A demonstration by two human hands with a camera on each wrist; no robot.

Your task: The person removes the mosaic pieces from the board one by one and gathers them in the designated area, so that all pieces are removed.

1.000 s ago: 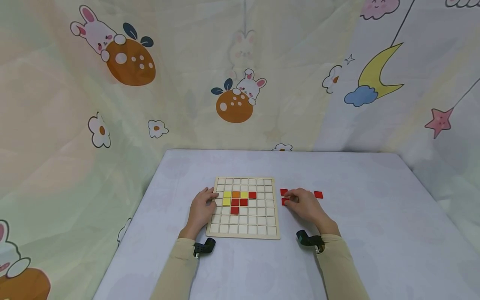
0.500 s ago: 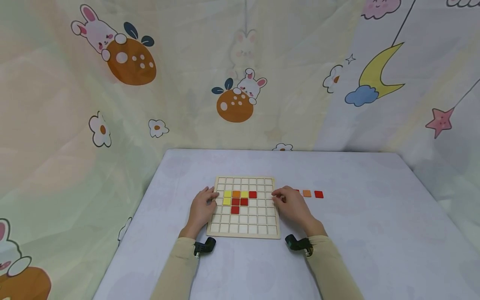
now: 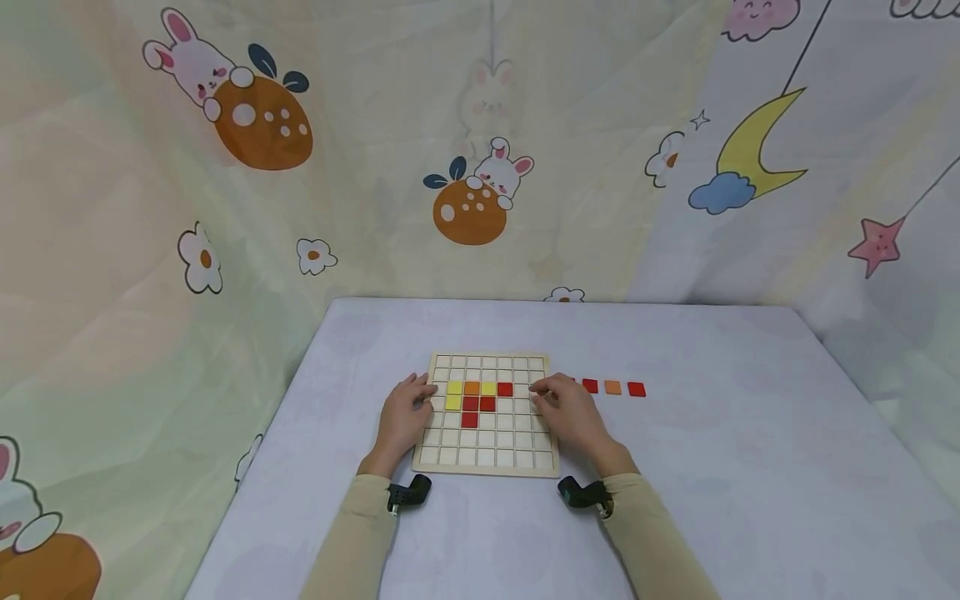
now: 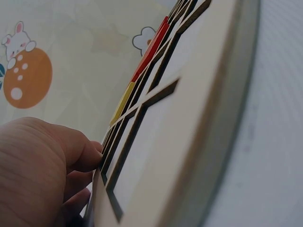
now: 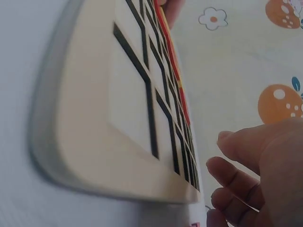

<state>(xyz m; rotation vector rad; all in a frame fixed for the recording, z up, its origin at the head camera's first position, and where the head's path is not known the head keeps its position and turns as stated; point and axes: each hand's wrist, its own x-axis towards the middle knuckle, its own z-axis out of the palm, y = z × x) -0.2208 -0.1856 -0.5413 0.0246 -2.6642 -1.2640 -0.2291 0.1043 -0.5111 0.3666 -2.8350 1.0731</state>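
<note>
A square wooden grid board (image 3: 483,472) lies flat before me, several yellow, orange and red square tiles set in its cells. My left hand (image 3: 401,421) rests at the board's left edge; in the left wrist view, its fingertips (image 4: 97,153) touch the frame. My right hand (image 3: 572,417) is over the board's right edge, fingers bent and thumb near them. In the right wrist view, a gap shows between the right thumb (image 5: 229,140) and fingers; I cannot tell whether a tile is pinched there. A red tile (image 3: 505,390) is the rightmost on the board.
Right of the board lie a loose red tile (image 3: 591,386), an orange tile (image 3: 612,387) and another red tile (image 3: 637,389). My right hand partly covers one more. The table (image 3: 720,467) has a pale cloth; a printed cartoon curtain (image 3: 375,125) surrounds it.
My right hand has moved left from the loose tiles to over the board's right edge, showing the orange tile and a red one it had covered. My left hand stays at the left edge.
</note>
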